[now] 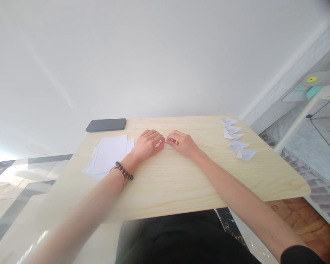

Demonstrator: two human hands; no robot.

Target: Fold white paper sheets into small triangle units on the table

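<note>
Pale wall (154, 55) fills the upper half of the frame, and below it, from where I stand, a light wood-patterned table (181, 183) spreads across the centre. Two bare forearms reach in from the lower left and lower right corners. Near the centre of the frame, the left hand (150, 144) and the right hand (184, 143) meet almost fingertip to fingertip, each in a narrow pinch. Between them is a small piece of paper (168, 142), mostly hidden by the fingers, so its exact shape cannot be told. A dark beaded bracelet (123, 170) circles the left wrist.

Left of centre lie loose white sheets (111, 152), overlapping unevenly; above them, at the table's far left corner, rests a dark flat phone (106, 125). Right of centre, folded white papers (246, 154) form a rough column.

The step in hand looks like folding or creasing the small piece. The next move, I judge, calls for both pinches to work closely together, pressing lightly and evenly so the paper neither slips nor tears.
</note>
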